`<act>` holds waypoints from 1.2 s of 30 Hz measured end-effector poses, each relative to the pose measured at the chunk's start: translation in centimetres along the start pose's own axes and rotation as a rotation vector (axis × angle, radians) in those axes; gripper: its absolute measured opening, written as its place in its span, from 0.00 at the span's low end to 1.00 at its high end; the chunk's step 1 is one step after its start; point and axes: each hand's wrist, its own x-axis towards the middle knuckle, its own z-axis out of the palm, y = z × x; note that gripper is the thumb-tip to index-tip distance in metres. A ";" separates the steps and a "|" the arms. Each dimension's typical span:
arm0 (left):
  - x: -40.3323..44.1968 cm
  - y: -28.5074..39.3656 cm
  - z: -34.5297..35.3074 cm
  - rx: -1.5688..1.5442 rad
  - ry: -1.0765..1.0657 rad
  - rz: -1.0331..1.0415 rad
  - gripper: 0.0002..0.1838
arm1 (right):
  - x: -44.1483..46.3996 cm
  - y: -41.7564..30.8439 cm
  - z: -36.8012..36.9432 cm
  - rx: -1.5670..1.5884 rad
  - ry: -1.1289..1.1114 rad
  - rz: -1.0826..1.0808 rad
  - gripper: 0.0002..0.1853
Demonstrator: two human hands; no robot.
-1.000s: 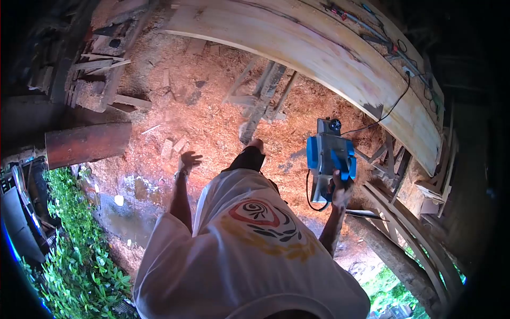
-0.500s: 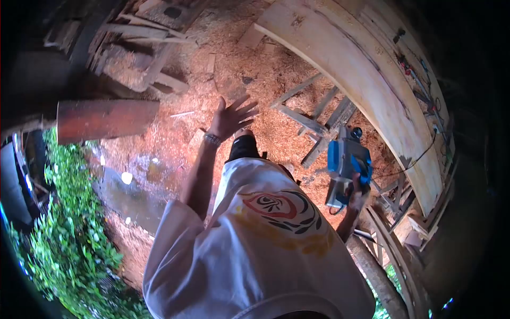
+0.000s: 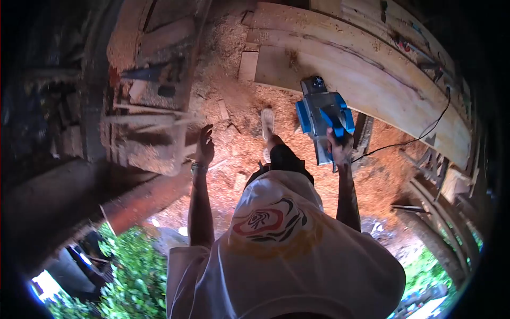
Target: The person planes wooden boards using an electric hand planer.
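Floor: the ground [image 3: 326, 186] is covered in wood shavings, orange-brown, crumbly and rough.
Edges: the far corners of the place are dark, and bright light comes in low down.
Long plank: a wide, pale plank [image 3: 372, 85] stretches across the top and right. It looks smooth and flat, with a dark, wavy line in the wood. The head camera makes it look bent.
On the wood behind: small tools [image 3: 409, 45] lie in a row, too small to name.
Wood pile: rough sticks and boards [image 3: 154, 119] lie in a heap on the left, some crossing over others.
Red-brown board: a flat board [image 3: 149, 202] lies below the heap, near the left arm.
Green leaves: a leafy bush [image 3: 135, 271] fills the bottom left.
Log: a thick, round log [image 3: 435, 244] leans at the lower right, beside long, thin boards.
Black cord: a thin cord [image 3: 404, 142] runs from near the right hand up to the plank's far end, across the floor on that side.
Shoe: one pale shoe [image 3: 267, 123] is on the shavings, between the two hands.
Left hand: the hand [image 3: 205, 146] is partly open, fingers a bit curled, and nothing shows in it. It is near the wood pile.
Right hand: the hand [image 3: 340, 146] is closed around the back handle of the power tool.
Power tool: the chunky tool [image 3: 321, 114] is grey with bright blue sides and a round, black knob in front. It is in front of the body, its front end over the plank's near edge in this view. I cannot tell if they touch.
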 end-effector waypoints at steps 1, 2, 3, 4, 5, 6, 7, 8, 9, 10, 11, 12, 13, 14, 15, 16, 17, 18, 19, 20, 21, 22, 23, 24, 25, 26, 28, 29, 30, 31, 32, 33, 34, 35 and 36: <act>1.7 0.2 -0.4 -0.059 -0.006 -0.055 0.40 | 1.2 2.0 0.8 -0.101 0.058 -0.023 0.19; 3.8 1.5 -0.4 -0.119 -0.006 -0.108 0.39 | 2.1 0.4 1.3 -0.101 0.037 -0.005 0.19; 5.5 2.9 -0.8 0.010 -0.033 -0.117 0.38 | 2.9 -1.1 1.9 -0.101 0.016 0.012 0.20; 7.1 3.8 -1.1 0.075 -0.050 -0.132 0.37 | 3.8 -2.6 2.5 -0.101 -0.006 0.030 0.23; 8.2 4.0 -1.1 0.067 -0.057 -0.184 0.37 | 4.8 -2.7 3.0 -0.084 -0.001 0.045 0.24; 10.2 3.9 -0.9 0.112 -0.070 -0.174 0.37 | 5.9 -2.7 3.6 -0.058 0.018 0.061 0.24; 12.3 3.7 -0.6 0.157 -0.082 -0.164 0.37 | 6.2 -2.4 4.1 -0.042 0.036 0.100 0.25; 13.8 4.2 -0.1 0.246 -0.098 -0.106 0.36 | 6.7 -3.8 4.0 -0.002 -0.009 0.099 0.23; 15.6 4.9 0.4 0.344 -0.157 -0.088 0.35 | 6.7 -4.1 4.4 0.003 0.027 0.122 0.23; 17.6 5.2 1.1 0.401 -0.204 0.071 0.34 | 6.6 -4.3 4.7 0.000 0.059 0.146 0.22; 19.3 6.7 2.1 0.523 -0.246 0.211 0.34 | 6.4 -3.8 5.4 0.054 0.122 0.106 0.21; 21.2 8.3 3.0 0.639 -0.278 0.351 0.34 | 6.3 -3.3 6.3 0.104 0.178 0.060 0.20; 23.2 9.5 4.5 0.643 -0.319 0.416 0.34 | 5.8 -2.8 6.5 0.072 0.103 0.202 0.19; 25.2 10.6 6.0 0.648 -0.354 0.481 0.35 | 5.7 -4.0 6.8 0.059 0.124 0.254 0.18; 27.5 11.7 7.6 0.653 -0.390 0.549 0.35 | 5.9 -5.0 7.2 0.049 0.139 0.269 0.18; 29.3 13.4 9.2 0.694 -0.451 0.585 0.35 | 5.9 -5.9 7.6 0.039 0.155 0.290 0.18; 31.4 14.9 10.7 0.732 -0.535 0.650 0.34 | 5.8 -6.4 8.3 0.102 0.183 0.312 0.17; 33.4 15.8 12.3 0.767 -0.624 0.715 0.33 | 5.7 -7.2 8.9 0.122 0.212 0.330 0.17; 35.2 16.2 13.4 0.797 -0.637 0.811 0.34 | 5.5 -8.3 9.7 0.137 0.246 0.338 0.17; 37.3 16.0 15.1 0.821 -0.659 0.903 0.34 | 5.5 -8.7 10.3 0.152 0.280 0.358 0.17; 40.3 14.2 16.4 0.839 -0.703 0.935 0.35 | 5.3 -8.7 11.0 0.106 0.271 0.421 0.16; 42.4 15.0 17.6 0.912 -0.628 1.049 0.37 | 5.4 -9.4 12.1 0.212 0.356 0.425 0.18; 44.9 15.2 18.4 0.917 -0.631 1.045 0.39 | 5.3 -10.0 12.7 0.191 0.359 0.476 0.19; 47.1 16.3 18.8 0.881 -0.588 1.031 0.39 | 5.2 -10.7 13.2 0.170 0.348 0.527 0.20; 50.0 16.2 19.6 0.912 -0.509 1.045 0.39 | 5.3 -11.6 13.8 0.207 0.396 0.533 0.22; 53.7 14.4 20.3 0.865 -0.408 1.048 0.38 | 4.3 -10.8 15.2 0.155 0.379 0.521 0.22; 58.4 13.8 19.9 0.839 -0.189 0.906 0.35 | 3.3 -11.5 16.1 0.163 0.304 0.573 0.22; 60.2 13.2 19.5 1.063 -0.086 0.759 0.36 | 2.9 -11.5 16.8 0.097 0.297 0.492 0.26; 62.7 11.7 19.5 0.818 -0.104 0.653 0.37 | 2.7 -12.0 16.9 0.112 0.280 0.468 0.22; 64.0 12.1 19.5 0.574 -0.116 0.547 0.38 | 2.3 -11.7 17.4 0.075 0.261 0.443 0.22; 64.1 11.8 19.6 0.402 -0.124 0.443 0.39 | 1.7 -11.2 18.0 0.041 0.240 0.418 0.21; 64.2 11.5 19.6 0.226 -0.115 0.345 0.40 | 1.1 -10.8 18.2 0.073 0.186 0.475 0.21; 64.1 10.9 20.0 0.234 -0.061 0.309 0.38 | 0.9 -10.4 18.6 0.085 0.174 0.490 0.21; 64.1 10.4 20.3 0.242 -0.006 0.276 0.37 | 0.8 -10.0 18.9 0.098 0.164 0.503 0.21; 63.7 10.5 20.4 0.251 0.043 0.243 0.35 | 0.9 -10.0 19.2 0.112 0.157 0.520 0.20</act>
